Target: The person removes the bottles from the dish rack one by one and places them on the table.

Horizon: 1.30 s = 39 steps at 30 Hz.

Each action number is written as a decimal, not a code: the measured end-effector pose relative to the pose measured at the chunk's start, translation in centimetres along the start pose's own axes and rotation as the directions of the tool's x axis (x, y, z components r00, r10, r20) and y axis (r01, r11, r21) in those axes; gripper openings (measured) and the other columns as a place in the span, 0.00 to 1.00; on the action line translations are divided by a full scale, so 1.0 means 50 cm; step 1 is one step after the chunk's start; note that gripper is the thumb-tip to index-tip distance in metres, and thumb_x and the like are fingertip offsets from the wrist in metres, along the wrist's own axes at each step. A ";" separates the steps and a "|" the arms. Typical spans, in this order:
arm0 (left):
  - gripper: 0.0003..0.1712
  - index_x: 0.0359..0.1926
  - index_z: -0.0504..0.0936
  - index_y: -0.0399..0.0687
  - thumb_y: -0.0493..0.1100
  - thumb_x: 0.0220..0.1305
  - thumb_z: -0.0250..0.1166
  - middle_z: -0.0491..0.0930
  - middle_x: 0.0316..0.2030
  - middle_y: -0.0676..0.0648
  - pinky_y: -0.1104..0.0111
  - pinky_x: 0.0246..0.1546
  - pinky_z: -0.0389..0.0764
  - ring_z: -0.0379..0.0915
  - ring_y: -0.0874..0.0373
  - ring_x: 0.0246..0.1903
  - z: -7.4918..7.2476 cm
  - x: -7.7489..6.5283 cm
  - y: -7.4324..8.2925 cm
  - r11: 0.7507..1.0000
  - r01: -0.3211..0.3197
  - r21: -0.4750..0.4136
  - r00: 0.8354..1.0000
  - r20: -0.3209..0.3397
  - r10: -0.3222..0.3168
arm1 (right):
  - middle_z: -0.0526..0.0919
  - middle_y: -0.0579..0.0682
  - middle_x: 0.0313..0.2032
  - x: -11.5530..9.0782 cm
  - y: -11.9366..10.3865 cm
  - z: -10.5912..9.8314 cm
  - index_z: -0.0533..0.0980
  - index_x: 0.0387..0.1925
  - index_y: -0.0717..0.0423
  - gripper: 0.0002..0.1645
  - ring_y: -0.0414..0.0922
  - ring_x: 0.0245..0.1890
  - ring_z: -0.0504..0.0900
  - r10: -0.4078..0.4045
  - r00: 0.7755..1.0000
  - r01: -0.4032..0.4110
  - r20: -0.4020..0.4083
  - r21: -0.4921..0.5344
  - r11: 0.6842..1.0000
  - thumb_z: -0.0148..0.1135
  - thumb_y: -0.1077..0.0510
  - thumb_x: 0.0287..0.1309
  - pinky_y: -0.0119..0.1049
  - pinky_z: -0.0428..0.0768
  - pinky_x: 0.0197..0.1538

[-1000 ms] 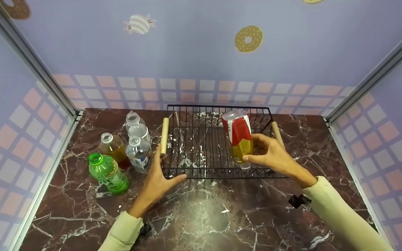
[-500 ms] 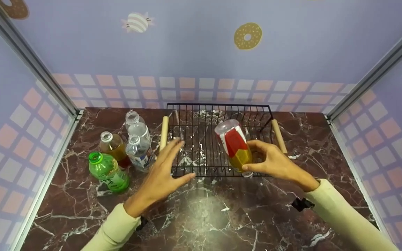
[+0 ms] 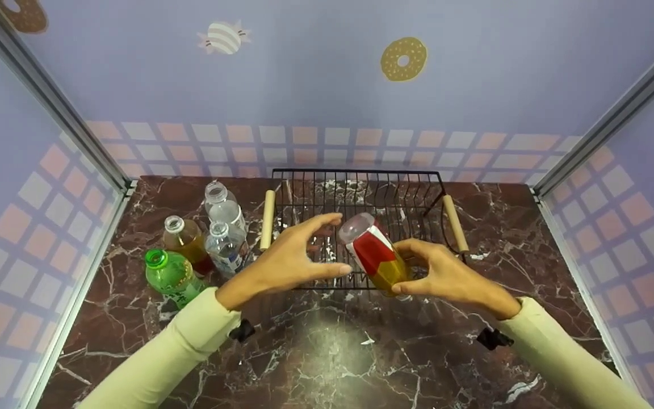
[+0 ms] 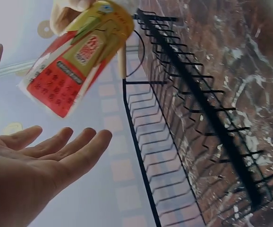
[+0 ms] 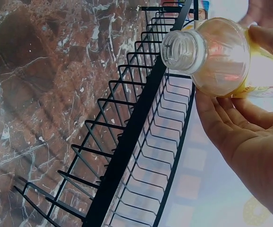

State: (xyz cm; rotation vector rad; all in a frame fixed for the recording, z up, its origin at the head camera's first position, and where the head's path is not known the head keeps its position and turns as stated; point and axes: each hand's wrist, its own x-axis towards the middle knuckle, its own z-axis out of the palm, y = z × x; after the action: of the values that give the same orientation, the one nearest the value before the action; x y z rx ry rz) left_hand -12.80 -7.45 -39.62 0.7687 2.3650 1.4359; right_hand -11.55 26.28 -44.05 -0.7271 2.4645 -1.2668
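My right hand (image 3: 443,276) grips an uncapped clear plastic bottle with a red and yellow label (image 3: 377,255) near its shoulder. The bottle is tilted, its base up and to the left. In the right wrist view its open mouth (image 5: 178,51) shows, with thumb and fingers on either side. Just left of the base, my left hand (image 3: 290,255) holds its thumb and fingers spread, apart from the bottle. The left wrist view shows a gap between the left fingers (image 4: 87,151) and the label (image 4: 72,71). Below both hands stands a black wire basket (image 3: 355,171).
Wooden handles (image 3: 267,218) sit on the basket's sides. Left of it stand a green bottle (image 3: 171,275), a bottle of brown liquid (image 3: 186,241) and two clear bottles (image 3: 226,247). Patterned walls enclose the marbled tabletop (image 3: 355,358) at back and sides.
My left hand has left the basket's left handle and moved right towards the bottle's base. The bottle in my right hand has tilted further left and come slightly nearer.
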 end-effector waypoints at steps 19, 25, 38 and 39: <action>0.48 0.74 0.75 0.38 0.54 0.60 0.84 0.85 0.59 0.40 0.59 0.54 0.90 0.84 0.50 0.53 0.028 0.026 0.015 0.997 0.028 0.070 0.976 0.215 -0.042 | 0.85 0.46 0.59 -0.019 -0.027 0.004 0.80 0.67 0.53 0.41 0.44 0.54 0.85 -0.168 0.983 0.180 0.068 -0.224 0.958 0.85 0.57 0.51 0.43 0.89 0.57; 0.47 0.72 0.77 0.39 0.56 0.59 0.84 0.85 0.60 0.40 0.60 0.53 0.89 0.82 0.51 0.53 0.054 0.020 0.008 0.980 0.030 0.194 0.956 0.281 -0.085 | 0.81 0.45 0.63 -0.022 -0.044 0.008 0.80 0.69 0.50 0.43 0.45 0.59 0.82 -0.183 0.977 0.205 0.108 -0.244 0.948 0.84 0.58 0.50 0.47 0.87 0.63; 0.42 0.67 0.82 0.43 0.56 0.57 0.84 0.86 0.49 0.49 0.69 0.37 0.87 0.79 0.60 0.39 0.096 0.004 -0.004 0.935 -0.010 0.355 0.945 0.308 -0.106 | 0.80 0.52 0.68 -0.022 -0.075 0.013 0.80 0.70 0.55 0.41 0.52 0.67 0.79 -0.242 0.962 0.267 0.125 -0.263 0.927 0.84 0.57 0.54 0.59 0.82 0.71; 0.41 0.67 0.81 0.42 0.56 0.58 0.84 0.86 0.49 0.48 0.69 0.38 0.87 0.80 0.59 0.39 0.097 0.002 -0.006 0.938 -0.009 0.347 0.947 0.304 -0.104 | 0.80 0.53 0.69 -0.022 -0.077 0.013 0.80 0.71 0.56 0.41 0.52 0.68 0.79 -0.246 0.961 0.271 0.124 -0.259 0.927 0.84 0.56 0.55 0.60 0.81 0.71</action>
State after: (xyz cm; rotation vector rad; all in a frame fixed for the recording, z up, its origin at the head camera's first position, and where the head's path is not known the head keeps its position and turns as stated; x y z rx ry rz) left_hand -10.63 -3.94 -42.19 0.9386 2.3796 0.8068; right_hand -9.16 24.56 -41.28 -1.1885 2.5608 -0.9523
